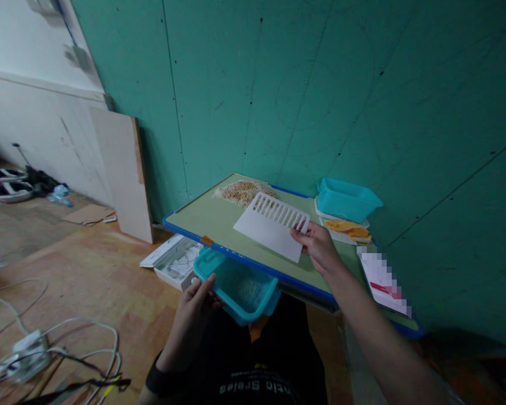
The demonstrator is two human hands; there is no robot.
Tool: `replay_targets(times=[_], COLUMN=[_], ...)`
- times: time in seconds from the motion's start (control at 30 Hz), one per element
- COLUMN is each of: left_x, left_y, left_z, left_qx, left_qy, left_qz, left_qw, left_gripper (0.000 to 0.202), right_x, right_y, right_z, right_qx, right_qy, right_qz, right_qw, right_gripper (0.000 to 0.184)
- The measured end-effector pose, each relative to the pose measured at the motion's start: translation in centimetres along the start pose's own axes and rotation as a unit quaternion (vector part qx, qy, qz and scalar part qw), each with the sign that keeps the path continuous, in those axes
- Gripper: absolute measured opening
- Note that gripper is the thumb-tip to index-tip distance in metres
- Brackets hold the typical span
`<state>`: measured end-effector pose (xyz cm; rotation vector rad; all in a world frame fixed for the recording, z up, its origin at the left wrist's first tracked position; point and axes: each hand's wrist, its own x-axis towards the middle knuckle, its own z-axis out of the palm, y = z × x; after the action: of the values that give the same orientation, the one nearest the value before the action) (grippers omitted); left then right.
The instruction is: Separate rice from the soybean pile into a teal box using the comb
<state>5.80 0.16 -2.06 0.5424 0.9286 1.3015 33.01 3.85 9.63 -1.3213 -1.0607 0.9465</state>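
Note:
My left hand [196, 312] grips the near rim of a teal plastic box [236, 284] with white grains inside, held just below the front edge of a small green table [202, 216]. My right hand [318, 244] pinches the corner of a flat white slotted scraper [272, 225], tilted over the tabletop. A pile of tan grains [242, 191] lies at the table's far left corner, beyond the scraper.
Another teal box [346, 199] stands on white trays with orange pieces [348, 228] at the table's far right. A paper [382, 281] lies near the right edge. The table stands against a green wall. On the floor: an open white box [172, 261], cables and a power strip [25, 354].

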Motion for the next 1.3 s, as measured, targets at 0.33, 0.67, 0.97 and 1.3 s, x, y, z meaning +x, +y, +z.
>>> replay_targets(times=[0.33, 0.67, 0.97, 1.3], left_x=[0.2, 0.2, 0.2, 0.9], left_y=[0.2, 0.3, 0.7, 0.8], left_z=[-0.3, -0.4, -0.6, -1.0], left_qx=[-0.025, 0.003, -0.005, -0.006], left_qy=[-0.03, -0.023, -0.014, -0.024], left_qz=[0.015, 0.011, 0.007, 0.038], left_qw=[0.999, 1.0, 1.0, 0.999], left_gripper=[0.031, 0.036, 0.034, 0.033], right_x=[-0.8, 0.0, 0.8, 3.9], right_y=[2.1, 3.3, 3.4, 3.9], right_z=[-10.5, -8.7, -3.5, 1.1], right_qx=[-0.288, -0.252, -0.199, -0.183], right_qy=[0.182, 0.103, 0.059, 0.031], right_qz=[-0.163, -0.156, -0.144, -0.151], right_qw=[0.926, 0.949, 0.968, 0.971], right_gripper=[0.038, 0.033, 0.033, 0.022])
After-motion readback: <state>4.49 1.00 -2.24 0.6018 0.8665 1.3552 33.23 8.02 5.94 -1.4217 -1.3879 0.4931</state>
